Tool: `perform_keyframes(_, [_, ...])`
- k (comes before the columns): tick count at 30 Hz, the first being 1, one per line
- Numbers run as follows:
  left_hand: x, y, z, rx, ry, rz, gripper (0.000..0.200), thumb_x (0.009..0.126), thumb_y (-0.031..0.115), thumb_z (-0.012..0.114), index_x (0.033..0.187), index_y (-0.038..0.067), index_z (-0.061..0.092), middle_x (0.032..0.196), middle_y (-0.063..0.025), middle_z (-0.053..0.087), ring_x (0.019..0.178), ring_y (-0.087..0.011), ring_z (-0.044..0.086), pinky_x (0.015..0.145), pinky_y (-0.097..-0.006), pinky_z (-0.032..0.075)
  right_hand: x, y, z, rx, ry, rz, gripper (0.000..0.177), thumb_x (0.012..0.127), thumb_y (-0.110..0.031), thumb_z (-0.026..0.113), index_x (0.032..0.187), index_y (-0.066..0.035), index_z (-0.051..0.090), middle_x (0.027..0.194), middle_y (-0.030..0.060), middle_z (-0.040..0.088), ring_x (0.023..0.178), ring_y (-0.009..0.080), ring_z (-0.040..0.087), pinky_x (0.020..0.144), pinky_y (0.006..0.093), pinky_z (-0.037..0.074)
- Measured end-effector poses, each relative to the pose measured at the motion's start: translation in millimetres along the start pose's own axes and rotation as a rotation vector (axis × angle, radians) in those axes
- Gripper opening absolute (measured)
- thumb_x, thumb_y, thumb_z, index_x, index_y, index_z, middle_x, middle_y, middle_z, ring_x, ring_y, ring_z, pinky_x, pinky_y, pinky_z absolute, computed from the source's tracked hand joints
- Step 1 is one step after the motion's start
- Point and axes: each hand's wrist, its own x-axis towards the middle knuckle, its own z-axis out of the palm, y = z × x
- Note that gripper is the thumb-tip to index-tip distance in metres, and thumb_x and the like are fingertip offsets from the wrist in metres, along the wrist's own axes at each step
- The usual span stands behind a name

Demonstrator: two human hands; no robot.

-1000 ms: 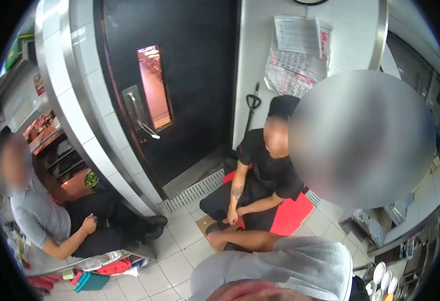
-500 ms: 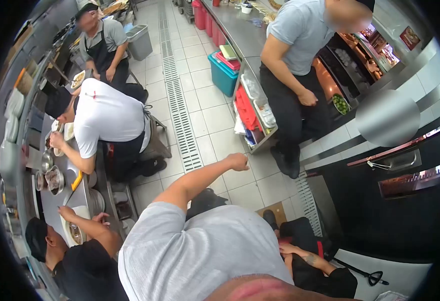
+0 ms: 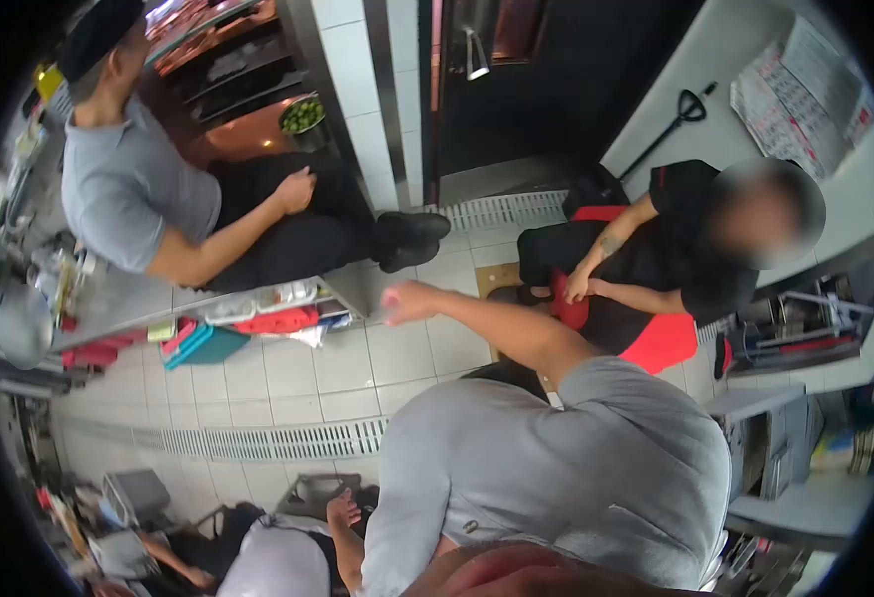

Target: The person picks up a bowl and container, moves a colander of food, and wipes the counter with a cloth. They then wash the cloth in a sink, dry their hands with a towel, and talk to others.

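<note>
My right hand (image 3: 412,301) reaches out over the tiled floor (image 3: 442,348), beside the end of the metal counter. Its fingers are curled closed and slightly blurred, with no object plain in them. Low in the view, my left hand (image 3: 345,509) is raised with its fingers apart and holds nothing. It is near a person's white shirt (image 3: 278,562). A seated person in black (image 3: 685,239) is to the right of my right hand, with both hands at a red object (image 3: 568,300).
A person in a grey shirt (image 3: 128,184) leans at the counter (image 3: 153,303) on the left. A bowl of green items (image 3: 302,116) is behind. A black door (image 3: 576,99) stands ahead; a floor drain (image 3: 288,440) crosses the aisle. Shelves (image 3: 785,328) are at right.
The view has swung to the right, bringing the door and seated person further in. My right arm has come into view; my left hand has drawn back and opened.
</note>
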Motion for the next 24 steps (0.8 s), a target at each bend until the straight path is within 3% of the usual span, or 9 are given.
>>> perform_keyframes(2, [45.9,71.9,-29.8,-0.016,0.011,0.041,0.061,0.089,0.049,0.069,0.123,0.0,0.06,0.099,-0.0153,0.066,0.075,-0.0318,0.065,0.064,-0.045,0.056,-29.4,54.3,32.3,-0.272,0.018,0.095,0.047,0.079,-0.038,0.076,0.105,0.001,0.069,0.093,0.0204,0.07,0.093,0.035,0.068,0.08,0.0456,0.053])
perform_keyframes(4, [60.7,145.5,-45.5,0.043,0.112,-0.037,0.057,0.09,0.046,0.069,0.119,-0.003,0.062,0.092,-0.0122,0.068,0.066,-0.0267,0.064,0.058,-0.0378,0.054,-99.8,85.1,54.4,-0.108,-0.033,0.659,0.044,0.079,-0.04,0.075,0.075,0.004,0.072,0.078,0.0223,0.068,0.077,0.035,0.069,0.073,0.0468,0.054])
perform_keyframes(5, [83.1,185.3,-56.8,0.395,0.012,0.197,0.051,0.09,0.041,0.069,0.114,-0.003,0.064,0.084,-0.0088,0.068,0.057,-0.0199,0.06,0.05,-0.0312,0.048,-140.3,88.2,56.0,-0.047,0.008,0.71,0.046,0.08,-0.043,0.074,0.085,0.003,0.073,0.079,0.0203,0.069,0.072,0.0305,0.069,0.069,0.0443,0.056])
perform_keyframes(7, [71.9,262.7,-51.1,0.141,0.005,0.451,0.044,0.089,0.032,0.074,0.113,-0.004,0.066,0.087,-0.0074,0.068,0.068,-0.0145,0.061,0.057,-0.0293,0.048,-185.8,85.5,52.8,0.235,-0.047,1.105,0.046,0.081,-0.042,0.075,0.099,0.0,0.072,0.076,0.0148,0.07,0.066,0.0253,0.068,0.067,0.0395,0.058])
perform_keyframes(9, [19.6,362.8,-54.9,0.154,-0.077,0.749,0.043,0.089,0.022,0.075,0.122,-0.003,0.063,0.098,-0.0081,0.068,0.088,-0.0136,0.061,0.08,-0.0272,0.05,-221.3,49.2,12.6,0.581,0.044,1.003,0.044,0.083,-0.035,0.077,0.115,-0.006,0.069,0.089,0.0113,0.071,0.081,0.0208,0.069,0.072,0.0374,0.06])
perform_keyframes(13, [-127.6,488.2,-96.9,0.084,-0.082,1.254,0.051,0.084,0.034,0.076,0.121,0.003,0.062,0.113,-0.0133,0.064,0.103,-0.0274,0.06,0.089,-0.0436,0.048,-259.1,-51.6,-66.4,1.111,0.536,0.264,0.056,0.081,-0.026,0.082,0.128,-0.005,0.062,0.127,0.0125,0.063,0.116,0.0228,0.061,0.088,0.0364,0.056])
perform_keyframes(17, [-248.4,538.7,-157.4,0.035,-0.688,1.861,0.057,0.08,0.051,0.075,0.114,0.008,0.063,0.124,-0.0184,0.057,0.117,-0.0423,0.055,0.097,-0.0611,0.045,-297.6,-192.9,-131.2,0.654,0.659,-0.469,0.065,0.081,-0.035,0.08,0.133,-0.001,0.06,0.132,0.0202,0.06,0.114,0.0294,0.064,0.089,0.0394,0.056])
perform_keyframes(21, [-314.4,560.3,-186.9,0.091,-1.01,1.858,0.036,0.09,0.038,0.062,0.111,0.01,0.066,0.126,-0.0165,0.058,0.123,-0.0397,0.053,0.102,-0.0588,0.042,-360.0,-323.1,-123.9,0.271,0.001,-1.156,0.049,0.097,-0.038,0.064,0.125,0.002,0.064,0.132,0.0259,0.059,0.11,0.042,0.065,0.091,0.0522,0.053])
perform_keyframes(24, [-323.6,561.5,-190.8,0.069,-1.153,1.867,0.023,0.095,0.024,0.058,0.108,0.01,0.07,0.131,-0.0149,0.058,0.13,-0.037,0.049,0.105,-0.0569,0.038,-377.3,-350.5,-89.7,0.227,0.372,-0.878,0.04,0.101,-0.031,0.058,0.123,0.001,0.067,0.131,0.0258,0.061,0.103,0.0414,0.068,0.086,0.0531,0.056])
